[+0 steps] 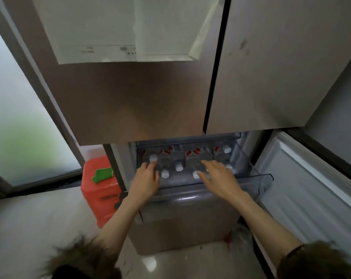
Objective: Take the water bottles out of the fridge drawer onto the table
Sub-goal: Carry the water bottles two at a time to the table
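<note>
The clear fridge drawer (259, 180) is pulled out below the closed upper doors. Inside it stand several water bottles (179, 167) with white caps and red labels. My left hand (147, 178) reaches over the drawer's left side, its fingers stretched toward a white cap at the back left. My right hand (217, 177) hovers over the bottles right of centre, fingers spread and relaxed, one fingertip by a front cap. Neither hand holds a bottle. No table is in view.
A red container (99, 190) with a green patch stands on the floor left of the fridge. The lower right fridge door (311, 190) swings open at the right. A frosted glass door (19, 117) fills the left side.
</note>
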The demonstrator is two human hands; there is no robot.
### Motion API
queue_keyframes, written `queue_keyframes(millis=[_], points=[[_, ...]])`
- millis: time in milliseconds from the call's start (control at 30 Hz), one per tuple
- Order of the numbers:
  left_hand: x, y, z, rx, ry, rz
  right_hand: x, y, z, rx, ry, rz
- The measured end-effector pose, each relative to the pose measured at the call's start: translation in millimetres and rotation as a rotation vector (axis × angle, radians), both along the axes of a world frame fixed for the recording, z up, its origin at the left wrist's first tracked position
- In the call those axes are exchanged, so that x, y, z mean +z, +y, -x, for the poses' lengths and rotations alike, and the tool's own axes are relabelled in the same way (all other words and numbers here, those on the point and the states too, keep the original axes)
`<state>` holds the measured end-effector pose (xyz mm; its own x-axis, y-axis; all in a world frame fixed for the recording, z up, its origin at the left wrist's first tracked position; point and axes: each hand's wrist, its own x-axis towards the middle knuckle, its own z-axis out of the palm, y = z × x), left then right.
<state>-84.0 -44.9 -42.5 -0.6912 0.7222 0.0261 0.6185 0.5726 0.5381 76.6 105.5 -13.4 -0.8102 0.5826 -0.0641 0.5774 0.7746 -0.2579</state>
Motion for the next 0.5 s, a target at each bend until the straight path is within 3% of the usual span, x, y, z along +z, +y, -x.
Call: queue_keyframes(millis=[200,300,500], points=[[-23.2,58.5,33.4,0.134,-0.132,0.217,-35.2,67.5,52.4,-0.008,-0.214,0.143],[-43.8,77.6,49.4,0.178,-0.176,0.232,-53.1,88.4,74.7,-0.042,-0.302,0.207],[-63.2,100.6,61.7,0.527,-0.439,-0.091,-83.1,102.3,107.0,-0.132,-0.381,0.305]])
